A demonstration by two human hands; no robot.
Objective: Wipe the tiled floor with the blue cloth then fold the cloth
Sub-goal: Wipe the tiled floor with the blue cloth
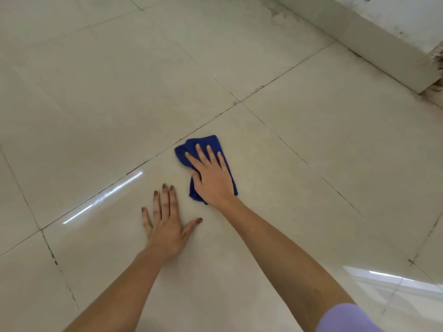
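Head view, near to far. Lilac sleeve (345, 317) at the bottom right edge, on the right arm. Both forearms reach forward over the tiled floor (96, 92).

Left hand (167, 226): flat on the tile, palm down, fingers spread, holding nothing; judged to be a brace for body weight. It rests near the cloth without touching it.

Right hand (211, 176): palm pressed down on the blue cloth (203, 142), fingers extended over its top, thumb tucked at the cloth's left edge. A flat press more than a grip.

Blue cloth: bunched and partly doubled over, lying on the same tile as both hands, its far end just beside the grout line (211, 118) that runs diagonally across the view. Judged step: wiping phase; the fold is not yet done.

Farther out: more tiles, dark marks at the grout crossing (236, 101). Stained skirting (383, 51) along the far right wall, with a frayed fibrous object at the right edge, identity unclear.

Risks:
- The bunched cloth gives uneven contact, so a stroke could leave streaks.
- With only palm pressure, the cloth could slip or roll under the hand.
- The glossy tile may be slick; the bracing hand could slide.
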